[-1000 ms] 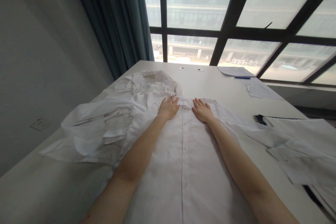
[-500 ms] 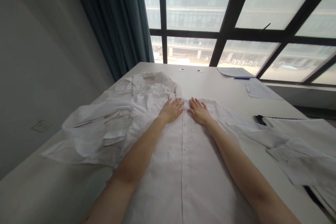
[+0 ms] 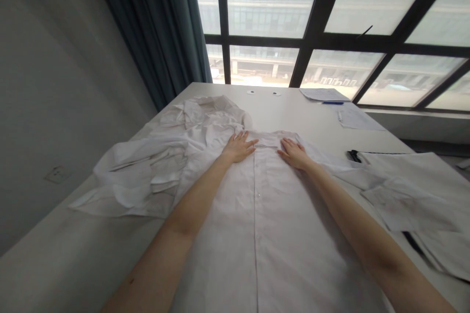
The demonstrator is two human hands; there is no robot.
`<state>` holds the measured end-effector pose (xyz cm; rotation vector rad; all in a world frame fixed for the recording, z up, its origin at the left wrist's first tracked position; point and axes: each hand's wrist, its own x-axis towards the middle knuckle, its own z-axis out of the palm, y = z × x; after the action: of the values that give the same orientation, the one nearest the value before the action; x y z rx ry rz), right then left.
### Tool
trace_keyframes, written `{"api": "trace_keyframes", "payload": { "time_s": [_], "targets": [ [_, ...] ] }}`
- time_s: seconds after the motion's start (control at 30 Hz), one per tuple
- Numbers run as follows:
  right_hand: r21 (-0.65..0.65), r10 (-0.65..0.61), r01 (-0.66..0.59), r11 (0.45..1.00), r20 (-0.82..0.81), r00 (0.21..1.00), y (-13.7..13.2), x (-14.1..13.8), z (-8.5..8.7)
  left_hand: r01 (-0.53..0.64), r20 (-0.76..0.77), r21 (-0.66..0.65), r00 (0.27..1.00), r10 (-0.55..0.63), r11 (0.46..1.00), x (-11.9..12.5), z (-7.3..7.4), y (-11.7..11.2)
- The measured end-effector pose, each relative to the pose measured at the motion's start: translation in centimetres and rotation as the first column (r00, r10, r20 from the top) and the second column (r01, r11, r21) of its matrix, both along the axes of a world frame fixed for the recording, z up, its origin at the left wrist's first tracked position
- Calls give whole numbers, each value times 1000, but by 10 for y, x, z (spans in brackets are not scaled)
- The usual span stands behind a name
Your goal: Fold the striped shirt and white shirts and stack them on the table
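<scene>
A white button-up shirt (image 3: 264,225) lies face up on the table, its buttoned placket running toward me and its collar (image 3: 268,139) at the far end. My left hand (image 3: 239,147) rests flat on the shirt just left of the collar, fingers apart. My right hand (image 3: 294,154) lies flat on the shoulder area right of the collar, holding nothing. Crumpled white cloth (image 3: 154,166), probably the shirt's sleeve, is heaped left of my left arm. A looser white fold of cloth (image 3: 407,190) spreads to the right.
The white table (image 3: 279,107) ends near a large dark-framed window (image 3: 264,10). Sheets of paper (image 3: 323,94) and a blue pen (image 3: 333,102) lie at the far right, with a small black item (image 3: 354,156) nearer. A wall (image 3: 47,83) and teal curtain (image 3: 147,24) stand left.
My right hand has slid right along the shirt, away from the collar and placket. My left hand has barely moved. The view has tilted slightly.
</scene>
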<state>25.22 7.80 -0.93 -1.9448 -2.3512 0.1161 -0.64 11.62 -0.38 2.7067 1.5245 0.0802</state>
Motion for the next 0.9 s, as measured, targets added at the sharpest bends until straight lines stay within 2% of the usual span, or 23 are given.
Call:
{"api": "trace_keyframes", "payload": {
  "time_s": [0.07,0.17,0.23,0.27,0.33,0.4,0.53,0.63,0.7,0.73,0.8,0.87,0.9],
  "targets": [
    [61,-84,84,995,3,996,-25,25,12,1,-10,12,1000,-1,1000,1,1,-2],
    [179,-204,200,963,7,979,-76,72,36,-1,-24,76,1000,2,997,3,2,-5],
    [367,-343,306,879,41,938,-115,103,49,-14,-27,138,999,18,990,7,2,-9],
    [418,-403,335,844,85,911,-135,117,54,-17,-26,168,999,21,986,11,2,-12],
    [423,-425,309,852,212,880,-169,140,57,-1,-15,206,1000,4,979,22,2,-21],
    [381,-413,290,878,297,861,-194,156,53,54,16,210,998,-59,976,38,3,-35],
    [323,-402,305,896,300,865,-209,176,43,266,79,137,957,-278,954,80,4,-75],
    [274,-419,369,888,152,895,-204,188,48,438,116,39,891,-439,898,108,1,-105],
    [194,-406,416,888,-91,909,-206,195,58,501,151,-7,856,-494,865,121,-2,-121],
    [136,-383,422,896,-243,891,-210,200,65,522,162,-18,843,-513,852,125,-4,-127],
    [6,-345,406,914,-516,784,-228,210,77,546,178,-12,826,-535,838,128,-7,-134],
    [-90,-386,430,898,-629,675,-252,223,85,545,192,3,823,-535,839,128,-7,-137],
    [-92,-422,464,881,-596,683,-264,230,86,536,200,13,825,-528,844,128,-7,-137]
  ]
}}
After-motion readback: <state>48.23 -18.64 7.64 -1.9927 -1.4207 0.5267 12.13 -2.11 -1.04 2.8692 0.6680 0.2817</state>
